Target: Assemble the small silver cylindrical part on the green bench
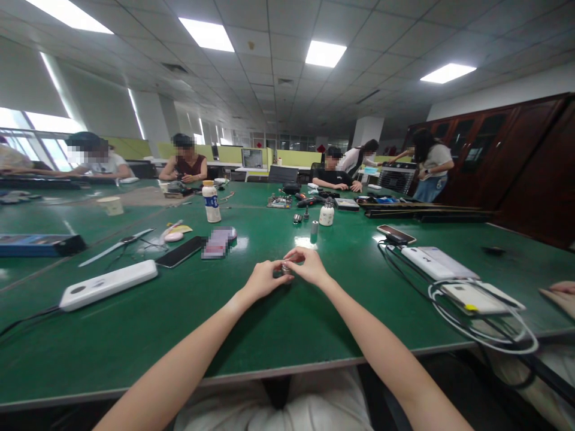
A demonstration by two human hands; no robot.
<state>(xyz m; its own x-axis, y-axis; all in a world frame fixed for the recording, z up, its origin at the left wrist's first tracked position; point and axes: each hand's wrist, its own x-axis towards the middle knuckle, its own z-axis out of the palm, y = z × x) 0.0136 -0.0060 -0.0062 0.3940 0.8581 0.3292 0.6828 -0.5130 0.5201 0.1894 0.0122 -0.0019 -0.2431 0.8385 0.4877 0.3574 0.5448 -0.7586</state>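
Observation:
A small metallic cylindrical part (286,270) stands at the table's near middle, partly covered by fingers. My left hand (266,278) is closed around its side with thumb and fingertips. From above, my right hand (307,265) pinches at its top; whatever sits between those fingertips is too small to make out. A little beyond my hands a silver metal cylinder (314,231) stands upright on the green table (251,335). Farther back are small dark metal parts (297,219) and a white jar (326,214).
At left lie a white power strip (110,285), a black phone (181,251) and a second phone (218,243). A drink bottle (211,202) stands behind them. White devices with coiled cables (483,299) lie at right. A person's hand (561,294) rests at the right edge.

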